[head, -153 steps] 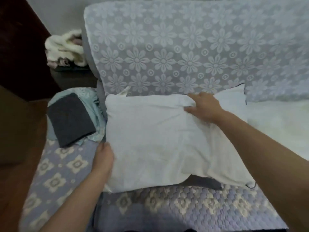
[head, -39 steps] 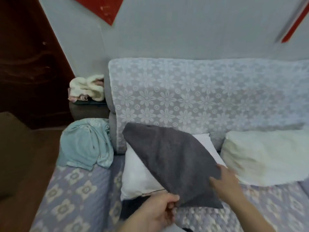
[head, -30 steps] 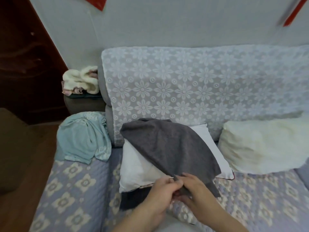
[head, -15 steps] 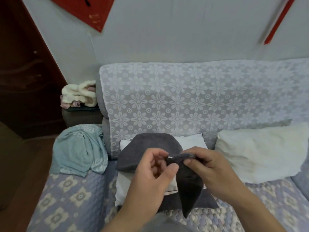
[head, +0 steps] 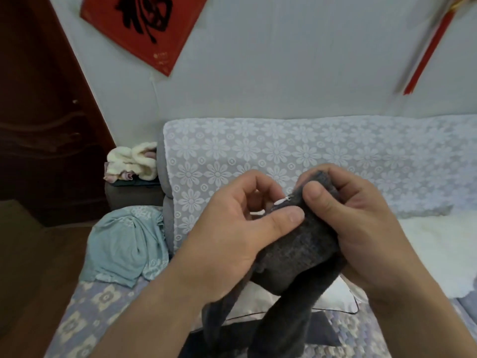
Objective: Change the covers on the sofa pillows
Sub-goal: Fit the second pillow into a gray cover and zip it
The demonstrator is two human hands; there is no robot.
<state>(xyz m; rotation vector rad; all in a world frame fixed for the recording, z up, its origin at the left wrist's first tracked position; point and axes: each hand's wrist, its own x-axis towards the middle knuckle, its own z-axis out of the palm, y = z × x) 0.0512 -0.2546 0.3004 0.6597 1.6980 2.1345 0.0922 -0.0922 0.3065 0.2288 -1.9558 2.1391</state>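
Sofa with floral lace throw point(head: 296, 153) behind; bare white pillow point(head: 333, 298) at 6 o'clock. I raise the grey pillow cover point(head: 299, 251) — right hand point(head: 361, 223) pinching its corner, left hand point(head: 232, 236) closed on the zipper pull point(head: 280, 202) — probably to open it.

One readable sign on the wall

A black brush character, 福, is seen on the red diamond-shaped paper point(head: 144, 27) at eleven o'clock; the small gold print near its lower corner cannot be read.
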